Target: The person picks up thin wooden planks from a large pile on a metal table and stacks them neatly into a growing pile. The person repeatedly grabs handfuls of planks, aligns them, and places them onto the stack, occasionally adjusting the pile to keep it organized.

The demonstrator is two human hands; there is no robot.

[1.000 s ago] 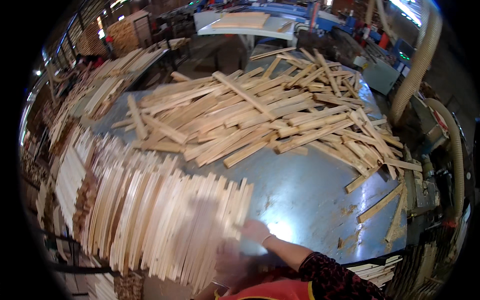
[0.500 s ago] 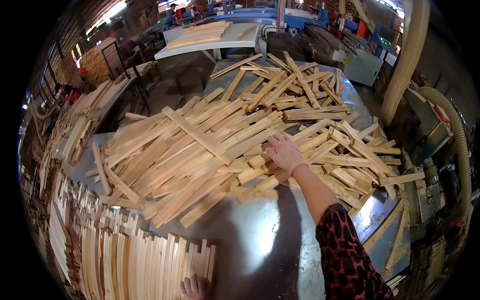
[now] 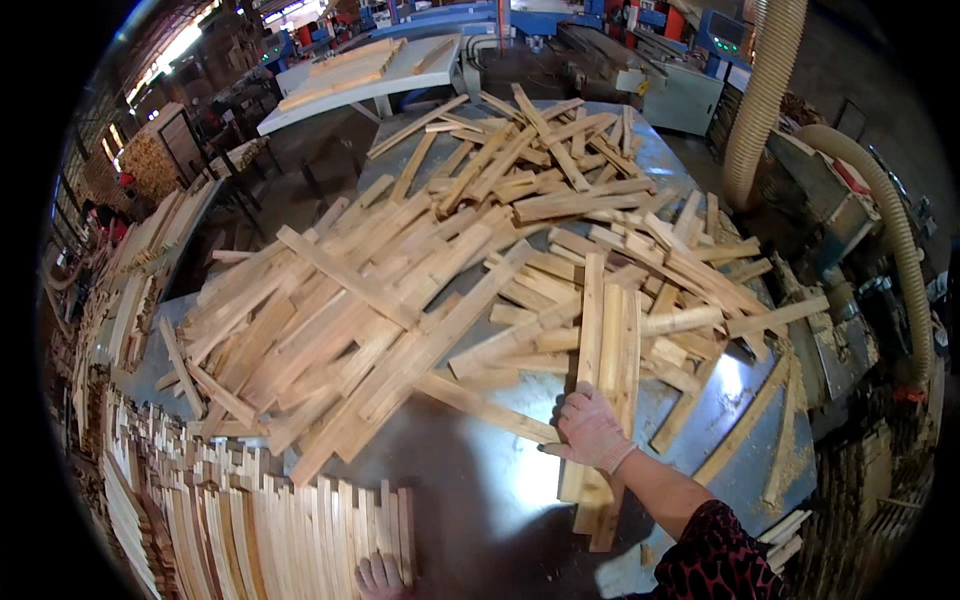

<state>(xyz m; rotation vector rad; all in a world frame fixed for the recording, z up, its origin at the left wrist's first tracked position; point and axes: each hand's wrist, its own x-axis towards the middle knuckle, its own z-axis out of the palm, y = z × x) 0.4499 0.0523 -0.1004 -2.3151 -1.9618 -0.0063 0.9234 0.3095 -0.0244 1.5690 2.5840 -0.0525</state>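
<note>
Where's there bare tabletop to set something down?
Main patch: metal tabletop between the aligned strips by the left hand and the loose strips under the right hand. Smaller: far right corner, beside the jumbled pile. Crowded: mid-table, lower left.

At least 3 long, yellowish-brown wooden strips [image 3: 612, 345] lie under the person's right hand [image 3: 592, 430], over a shiny grey metal table [image 3: 450, 470]; the left hand [image 3: 380, 577] rests on upright-aligned cream wooden sticks [image 3: 300, 535].

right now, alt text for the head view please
A person's right hand is on a few wood strips at the near edge of a jumbled pile on a metal table; the left hand touches a tight row of strips, lower left.
</note>
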